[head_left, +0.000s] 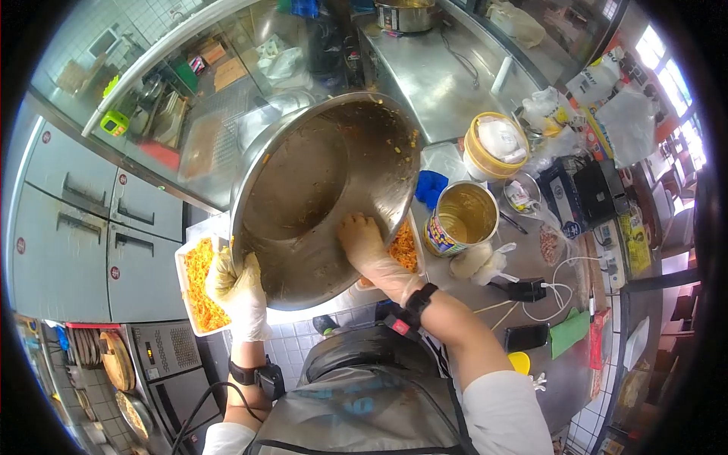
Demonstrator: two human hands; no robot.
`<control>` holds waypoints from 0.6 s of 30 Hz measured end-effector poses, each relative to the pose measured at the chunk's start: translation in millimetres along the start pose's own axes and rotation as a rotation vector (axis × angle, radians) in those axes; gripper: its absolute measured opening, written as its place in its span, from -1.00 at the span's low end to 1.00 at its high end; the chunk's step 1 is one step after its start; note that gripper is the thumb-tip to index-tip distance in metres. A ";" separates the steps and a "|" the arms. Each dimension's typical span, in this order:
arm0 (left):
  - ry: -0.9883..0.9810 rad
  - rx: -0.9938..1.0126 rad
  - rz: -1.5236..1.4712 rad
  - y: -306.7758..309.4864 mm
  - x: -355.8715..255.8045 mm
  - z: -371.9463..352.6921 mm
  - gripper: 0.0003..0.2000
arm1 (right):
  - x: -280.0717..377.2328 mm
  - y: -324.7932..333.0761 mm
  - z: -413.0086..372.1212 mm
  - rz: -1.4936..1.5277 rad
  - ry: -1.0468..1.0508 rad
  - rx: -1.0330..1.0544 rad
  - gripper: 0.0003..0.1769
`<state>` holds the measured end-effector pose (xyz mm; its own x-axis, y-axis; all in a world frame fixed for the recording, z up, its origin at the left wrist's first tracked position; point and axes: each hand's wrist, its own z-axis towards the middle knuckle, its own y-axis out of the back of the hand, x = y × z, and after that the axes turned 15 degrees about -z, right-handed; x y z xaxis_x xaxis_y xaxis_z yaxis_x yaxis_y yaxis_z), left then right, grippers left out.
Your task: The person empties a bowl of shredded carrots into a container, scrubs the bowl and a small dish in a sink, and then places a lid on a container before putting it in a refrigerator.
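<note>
A large steel mixing bowl (318, 189) is tilted on its side above a white tray (186, 299) filled with orange shredded food (199, 282). My left hand (235, 292), in a thin glove smeared with food, grips the bowl's lower left rim. My right hand (364, 246), also gloved, reaches inside the bowl and presses against its lower inner wall. The bowl's inside is streaked with sauce and a few bits of food. More orange food (403, 249) shows on the tray just right of my right hand.
An open tin can (460, 218) stands right of the bowl, with a yellow-rimmed tub (494, 145) behind it. Phones, cables, chopsticks and packets crowd the counter at right. Steel drawers (76, 220) lie at left and a pot (406, 15) sits on the far counter.
</note>
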<state>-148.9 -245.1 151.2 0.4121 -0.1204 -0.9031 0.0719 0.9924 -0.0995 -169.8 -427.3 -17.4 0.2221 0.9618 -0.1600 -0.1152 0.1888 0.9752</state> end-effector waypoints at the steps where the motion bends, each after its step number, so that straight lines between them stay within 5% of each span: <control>1: 0.007 0.049 0.027 7.2 7.8 -0.8 -0.73 | -7.2 -1.9 -6.9 -0.036 0.010 0.020 -0.82; 6: 0.005 0.067 -0.004 17.5 19.6 -4.0 -0.72 | -27.1 -11.0 -48.1 -0.149 -0.055 0.023 -0.84; 8: -0.067 0.042 0.042 17.1 5.5 3.2 -0.73 | -39.9 -9.2 -62.7 0.029 -0.141 0.270 -0.81; 16: -0.035 -0.223 -0.097 43.9 -31.7 15.4 -0.76 | -62.8 -35.5 -44.7 0.175 -0.037 -0.066 -0.71; 18: -0.047 -0.280 -0.109 46.9 -43.7 14.4 -0.77 | -64.4 -34.1 -22.5 0.116 -0.071 0.168 -0.69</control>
<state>-150.4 -193.7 192.0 0.4578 -0.2214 -0.8611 -0.1320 0.9408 -0.3121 -201.9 -491.2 -43.8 0.2853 0.9576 -0.0398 0.0176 0.0363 0.9992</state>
